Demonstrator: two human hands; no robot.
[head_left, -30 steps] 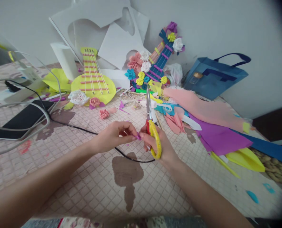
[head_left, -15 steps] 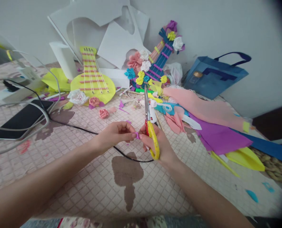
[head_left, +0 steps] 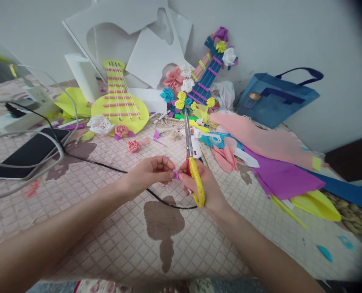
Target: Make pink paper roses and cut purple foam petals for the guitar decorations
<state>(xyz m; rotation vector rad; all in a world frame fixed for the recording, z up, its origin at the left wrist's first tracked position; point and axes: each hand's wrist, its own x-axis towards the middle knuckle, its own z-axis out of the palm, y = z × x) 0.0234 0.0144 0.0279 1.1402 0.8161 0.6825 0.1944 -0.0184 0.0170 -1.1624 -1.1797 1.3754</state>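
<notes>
Both hands over the middle of the worktop point(head_left: 113, 244), fingertips nearly meeting. Left hand point(head_left: 147, 174): thumb and forefinger closed in a pinch on a purple scrap point(head_left: 176, 174), other fingers curled. Right hand point(head_left: 210, 187): thumb and fingertips drawn together at the scrap's opposite edge; same hand carries the scissors point(head_left: 196, 173), yellow handle across the thumb side, blades pointing away and seemingly together.

Step, by my reading: shaping the scrap by finger, scissors parked in the grip. Next move would call for light, even pressure, since the scrap looks thin and could tear, and for blade tips held clear of the glue gun point(head_left: 195, 149) beyond.

Scrap lies between the two hands, touching both, just left of the scissors; black cord point(head_left: 161, 199) runs below. Fold details too small to tell.
</notes>
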